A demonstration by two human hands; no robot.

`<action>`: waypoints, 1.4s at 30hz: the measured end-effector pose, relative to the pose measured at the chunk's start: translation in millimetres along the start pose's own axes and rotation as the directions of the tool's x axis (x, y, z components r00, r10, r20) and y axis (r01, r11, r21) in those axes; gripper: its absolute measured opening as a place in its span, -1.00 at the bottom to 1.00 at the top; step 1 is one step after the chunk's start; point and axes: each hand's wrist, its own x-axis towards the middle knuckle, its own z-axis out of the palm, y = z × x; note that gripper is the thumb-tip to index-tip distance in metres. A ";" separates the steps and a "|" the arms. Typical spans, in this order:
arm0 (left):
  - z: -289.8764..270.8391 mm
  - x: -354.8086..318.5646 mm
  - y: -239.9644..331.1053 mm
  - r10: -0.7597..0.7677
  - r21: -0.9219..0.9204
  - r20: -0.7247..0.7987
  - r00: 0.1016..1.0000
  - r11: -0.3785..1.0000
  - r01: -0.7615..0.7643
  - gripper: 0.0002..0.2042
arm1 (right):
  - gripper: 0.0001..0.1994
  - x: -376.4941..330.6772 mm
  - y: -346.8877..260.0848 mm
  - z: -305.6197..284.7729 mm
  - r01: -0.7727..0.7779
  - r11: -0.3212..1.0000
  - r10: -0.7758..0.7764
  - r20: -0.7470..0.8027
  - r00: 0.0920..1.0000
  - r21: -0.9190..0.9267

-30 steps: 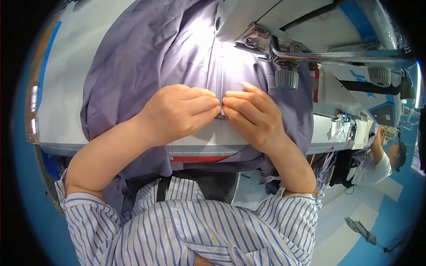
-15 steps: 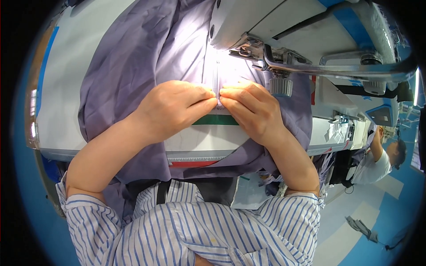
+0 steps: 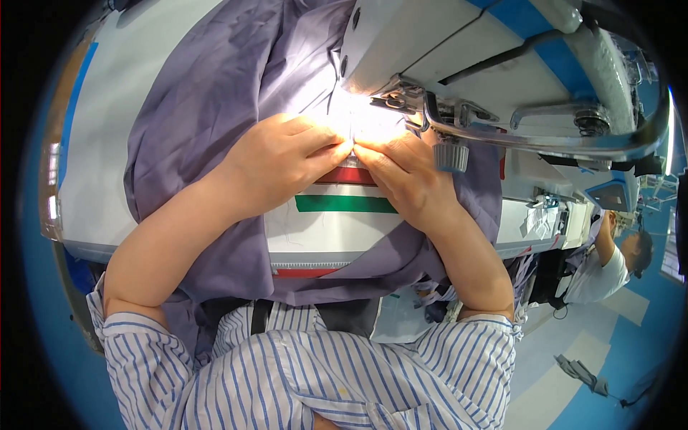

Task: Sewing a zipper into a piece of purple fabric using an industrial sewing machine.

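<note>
Two bare hands pinched lilac-grey fabric [image 3: 201,136] beneath a sewing machine's glare, the left hand [image 3: 279,161] and right hand [image 3: 408,172] closed to narrow grips on it, fingertips nearly meeting. The cloth spread over the white tabletop [image 3: 107,143], left, right and far of the hands, and draped past its near edge. A white machine head [image 3: 423,43] overhung the far right side, its metal presser parts [image 3: 401,100] just beyond the right hand. A ribbed knob [image 3: 451,157] and a curved metal bar [image 3: 545,145] crowded that hand's right side, blocking sight of some cloth. Nearer lay a red strip [image 3: 350,176], a green strip [image 3: 347,204] and a ruled tape [image 3: 304,256]. Far to the right, a co-worker [image 3: 598,276] sat; a grey bundle [image 3: 582,374] lay on the floor [image 3: 537,394].
</note>
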 end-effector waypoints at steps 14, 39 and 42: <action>-5.2 8.1 -24.6 -0.024 0.054 0.072 0.997 0.998 0.020 -0.70 | -0.67 7.8 19.9 13.9 -0.038 0.998 0.036 -0.044 0.998 -0.043; 4.1 4.3 -49.9 -0.285 -0.001 -0.138 0.948 0.958 0.288 -0.82 | -0.80 7.7 17.4 14.7 -0.220 0.973 0.223 -0.031 0.974 0.073; -13.0 -12.8 -28.0 -0.316 -0.094 -0.023 0.948 0.945 0.313 -0.86 | -0.76 0.4 -21.0 -2.2 -0.195 0.980 0.194 0.041 0.980 0.034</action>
